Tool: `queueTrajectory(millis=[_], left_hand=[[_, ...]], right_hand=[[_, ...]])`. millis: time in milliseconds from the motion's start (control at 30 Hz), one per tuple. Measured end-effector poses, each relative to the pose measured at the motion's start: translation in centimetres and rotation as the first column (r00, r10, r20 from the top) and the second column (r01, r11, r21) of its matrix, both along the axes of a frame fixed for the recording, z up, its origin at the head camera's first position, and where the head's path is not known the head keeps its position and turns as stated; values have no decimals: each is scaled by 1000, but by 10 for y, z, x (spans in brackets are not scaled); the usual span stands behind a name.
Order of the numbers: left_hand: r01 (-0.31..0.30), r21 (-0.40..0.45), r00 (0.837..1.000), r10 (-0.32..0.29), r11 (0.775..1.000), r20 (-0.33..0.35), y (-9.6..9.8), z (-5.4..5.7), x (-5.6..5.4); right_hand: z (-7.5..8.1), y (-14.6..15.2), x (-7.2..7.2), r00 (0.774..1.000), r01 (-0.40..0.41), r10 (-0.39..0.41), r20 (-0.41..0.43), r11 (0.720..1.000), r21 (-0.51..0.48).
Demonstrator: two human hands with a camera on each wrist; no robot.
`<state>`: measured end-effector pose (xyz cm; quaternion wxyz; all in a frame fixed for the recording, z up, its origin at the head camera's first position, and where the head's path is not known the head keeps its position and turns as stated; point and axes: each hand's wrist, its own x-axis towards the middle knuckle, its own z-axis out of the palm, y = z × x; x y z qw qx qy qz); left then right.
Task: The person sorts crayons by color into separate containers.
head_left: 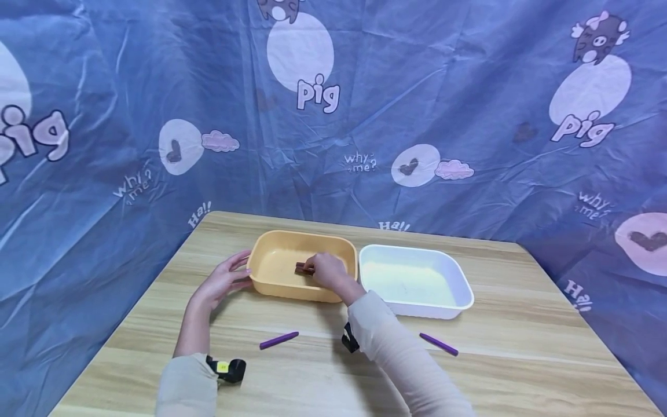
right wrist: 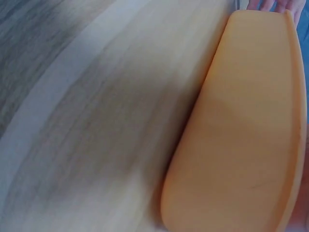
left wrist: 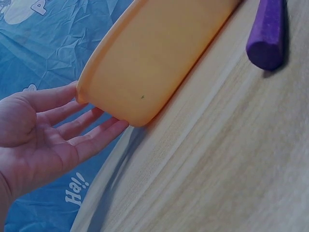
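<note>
The yellow-orange bin (head_left: 298,292) stands on the table's far half. My left hand (head_left: 223,282) touches its left end, fingers extended; in the left wrist view the left hand (left wrist: 53,130) has its fingertips on the bin's rim and wall. My right hand (head_left: 328,270) reaches down inside the bin. It pinches a dark brown crayon-like stick (head_left: 300,269) near the bin's floor; a second stick may lie against it, but the fingers hide part. In the right wrist view the bin's wall (right wrist: 241,111) hides the right hand's fingers.
A white bin (head_left: 411,308) stands directly right of the orange one. Two purple crayon-like sticks lie on the table: the left stick (head_left: 279,340) in front of the orange bin, the right stick (head_left: 439,344) before the white bin. A patterned blue cloth (head_left: 333,139) hangs behind.
</note>
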<state>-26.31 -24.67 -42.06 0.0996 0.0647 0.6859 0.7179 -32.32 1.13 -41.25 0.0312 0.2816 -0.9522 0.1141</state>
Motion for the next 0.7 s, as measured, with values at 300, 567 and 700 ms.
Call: queueTrajectory(millis=[300, 567, 700], left_hand=[[-5, -12, 1000, 5, 1000, 4, 2, -1, 0], [3, -9, 1000, -3, 1000, -3, 4, -1, 0], [-5, -14, 1000, 5, 1000, -7, 2, -3, 1]], right_hand=[[13, -1, 18, 998, 63, -63, 8, 998, -11], [13, 11, 13, 997, 72, -73, -18, 996, -50], [24, 22, 17, 999, 26, -31, -41, 993, -116]])
